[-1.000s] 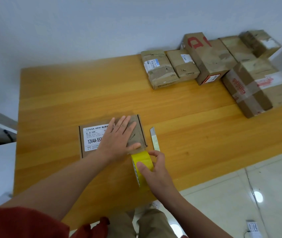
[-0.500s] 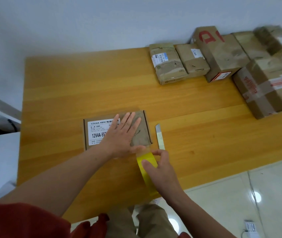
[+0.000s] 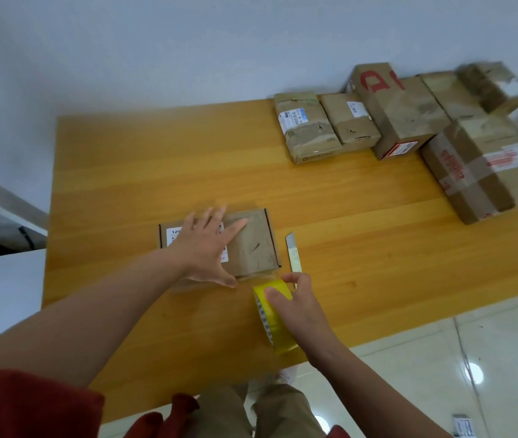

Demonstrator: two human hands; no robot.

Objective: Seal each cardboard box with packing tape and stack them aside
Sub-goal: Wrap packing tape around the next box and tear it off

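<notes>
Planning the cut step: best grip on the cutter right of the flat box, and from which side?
Probably pinch the cutter across its narrow width at mid-length, from above and its right. It lies flat on the table, pointing away from the person; the flat box sits close on its left, and the right hand, gripping the tape roll, is at its near end.
</notes>
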